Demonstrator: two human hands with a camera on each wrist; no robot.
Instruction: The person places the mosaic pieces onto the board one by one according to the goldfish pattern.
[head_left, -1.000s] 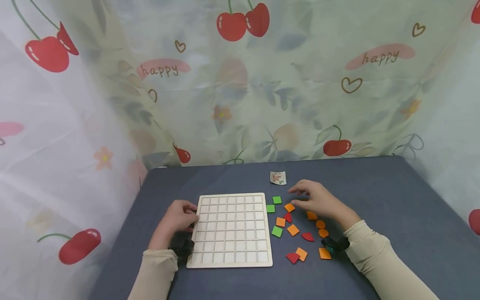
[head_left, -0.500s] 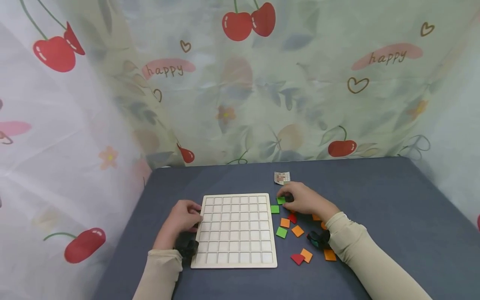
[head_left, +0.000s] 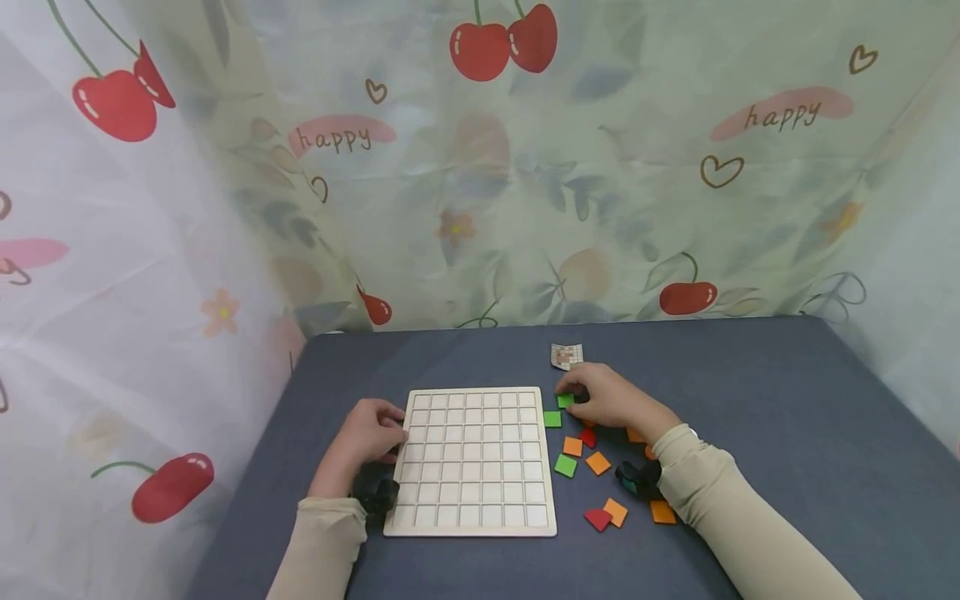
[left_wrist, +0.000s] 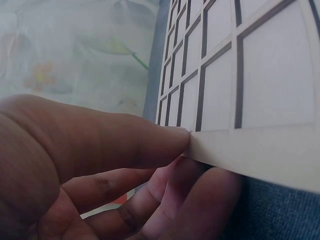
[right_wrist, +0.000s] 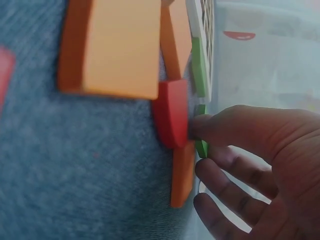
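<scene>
A pale wooden grid board lies flat on the dark table, its square cells bare. At its left edge my left hand pinches the rim; in the left wrist view the thumb sits on the frame and a fingertip is under it. Just beyond the board's right side, my right hand has thumb and forefinger on a green square tile. In the right wrist view that green tile, at the thumb's tip, is partly hidden by the thumb. Another green tile lies beside the board.
Several orange tiles, a third green tile and red pieces are scattered right of the board. A small printed card lies near the back edge. Cherry-patterned curtains hang behind the table.
My right hand has moved left from above the orange pieces to the green square tile and stays there. The left hand keeps its place on the board. The head view has shifted slightly.
</scene>
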